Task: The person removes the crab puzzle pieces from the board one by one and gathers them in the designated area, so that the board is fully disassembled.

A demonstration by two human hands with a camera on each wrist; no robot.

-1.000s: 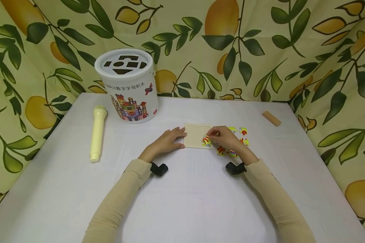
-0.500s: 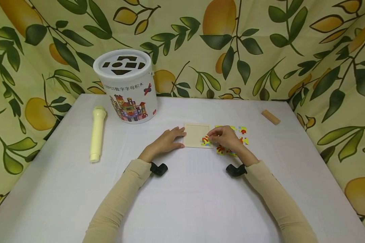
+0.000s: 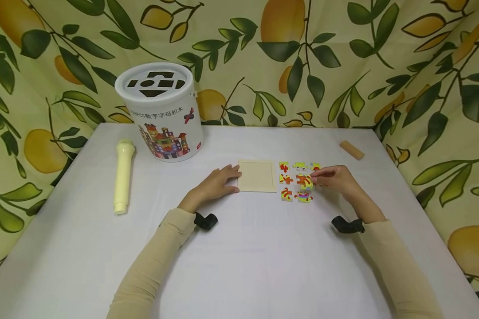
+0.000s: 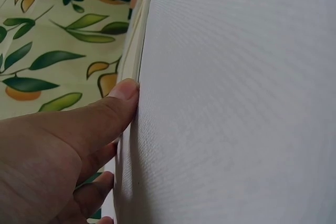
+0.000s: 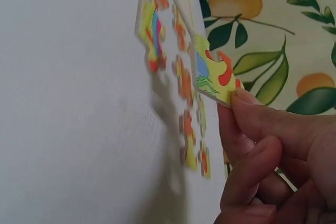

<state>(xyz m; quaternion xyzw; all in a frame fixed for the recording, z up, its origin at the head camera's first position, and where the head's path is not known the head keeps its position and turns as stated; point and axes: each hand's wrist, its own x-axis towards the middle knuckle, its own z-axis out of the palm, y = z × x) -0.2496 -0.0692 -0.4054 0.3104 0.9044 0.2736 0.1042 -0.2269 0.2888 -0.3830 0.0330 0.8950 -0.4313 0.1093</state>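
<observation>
A square wooden puzzle frame (image 3: pixel 257 176) lies on the table with a bare inside. My left hand (image 3: pixel 213 184) rests at its left side, thumb (image 4: pixel 125 89) and fingertips touching the edge, fingers fairly straight. Between thumb and fingers my right hand (image 3: pixel 339 180) pinches a puzzle piece (image 5: pixel 212 74), yellow with red and blue print, raised off the table. Below and around it lie several loose puzzle pieces (image 3: pixel 286 195) in rough rows, right of the frame. The held piece and right hand partly cover some of them in the head view.
A white block bucket (image 3: pixel 163 115) with a shape-sorter lid stands at the back left. Nearby lies a pale yellow microphone-shaped tube (image 3: pixel 123 177). A small brown wooden strip (image 3: pixel 351 149) lies at the back right. Patterned cloth (image 3: pixel 279 71) hangs behind the table (image 3: pixel 239 266).
My right hand has lifted the puzzle piece from the frame's lower right corner and carried it right, over the loose pieces. The left hand stays at the frame. The head view shifts slightly.
</observation>
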